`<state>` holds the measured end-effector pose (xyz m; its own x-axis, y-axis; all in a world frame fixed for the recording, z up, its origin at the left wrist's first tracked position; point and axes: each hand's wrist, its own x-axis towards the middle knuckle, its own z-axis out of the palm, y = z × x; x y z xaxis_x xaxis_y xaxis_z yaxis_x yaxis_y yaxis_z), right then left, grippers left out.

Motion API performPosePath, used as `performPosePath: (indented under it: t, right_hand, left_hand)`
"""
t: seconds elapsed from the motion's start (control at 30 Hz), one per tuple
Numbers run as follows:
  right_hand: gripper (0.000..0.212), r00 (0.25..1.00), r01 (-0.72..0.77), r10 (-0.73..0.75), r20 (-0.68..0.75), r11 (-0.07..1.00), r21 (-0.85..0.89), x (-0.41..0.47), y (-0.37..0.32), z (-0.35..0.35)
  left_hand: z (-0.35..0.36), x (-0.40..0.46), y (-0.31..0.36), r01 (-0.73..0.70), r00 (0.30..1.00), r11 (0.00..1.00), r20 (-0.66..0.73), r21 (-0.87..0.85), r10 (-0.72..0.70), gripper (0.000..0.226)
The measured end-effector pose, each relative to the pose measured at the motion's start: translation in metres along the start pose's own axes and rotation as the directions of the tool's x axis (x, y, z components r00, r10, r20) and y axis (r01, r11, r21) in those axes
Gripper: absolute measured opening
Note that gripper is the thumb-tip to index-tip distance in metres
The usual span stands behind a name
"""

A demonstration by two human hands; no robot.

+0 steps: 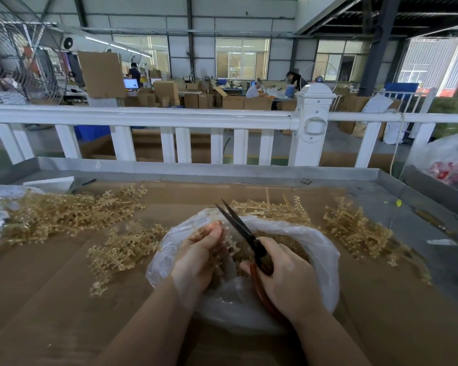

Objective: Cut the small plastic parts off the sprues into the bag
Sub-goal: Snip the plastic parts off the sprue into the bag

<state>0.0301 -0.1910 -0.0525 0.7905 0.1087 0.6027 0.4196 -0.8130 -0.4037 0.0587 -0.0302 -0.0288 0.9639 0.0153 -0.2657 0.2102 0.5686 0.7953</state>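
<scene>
Clear bag (320, 249) of cut tan parts (288, 243); left grip (198, 257) around sprue (226, 240), right (288, 278) around scissors (238, 223).

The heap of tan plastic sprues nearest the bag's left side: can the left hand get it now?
Probably not yet: the left hand already grips a sprue over the clear plastic bag. The heap of tan plastic sprues lies uncovered.

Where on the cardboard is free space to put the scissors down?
Bare cardboard lies near-left, between the front sprue clump and the table edge. Another strip lies near-right, beside the bag. Crowded: sprue piles far left and right.
</scene>
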Motion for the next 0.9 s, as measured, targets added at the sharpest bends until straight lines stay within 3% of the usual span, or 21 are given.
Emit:
performPosePath:
  t: [0.13, 0.27, 0.5, 0.9]
  right_hand:
    - [0.05, 0.999, -0.035, 0.035, -0.01, 0.999, -0.004, 0.0006, 0.0016, 0.0008]
    - [0.057, 0.998, -0.001, 0.004, 0.07, 0.999, -0.041, -0.0008, 0.0035, 0.0035]
    - [0.065, 0.989, 0.024, -0.022, 0.147, 1.0, -0.009, -0.0007, 0.0048, 0.0039]
    - [0.048, 0.991, 0.033, -0.032, 0.131, 0.999, -0.005, 0.0008, 0.0027, 0.0025]
  left_hand:
    - [0.0001, -0.0006, 0.0003, -0.003, 0.999, 0.998, -0.042, -0.064, 0.0, 0.008]
    - [0.0, -0.0015, 0.0002, -0.012, 1.0, 0.995, 0.011, -0.097, 0.014, 0.012]
    - [-0.0022, -0.0025, -0.0009, -0.042, 0.999, 0.999, 0.03, -0.032, 0.043, 0.016]
    - [0.0054, -0.0092, 0.0018, 0.076, 0.993, 0.996, 0.089, 0.046, -0.079, 0.02]
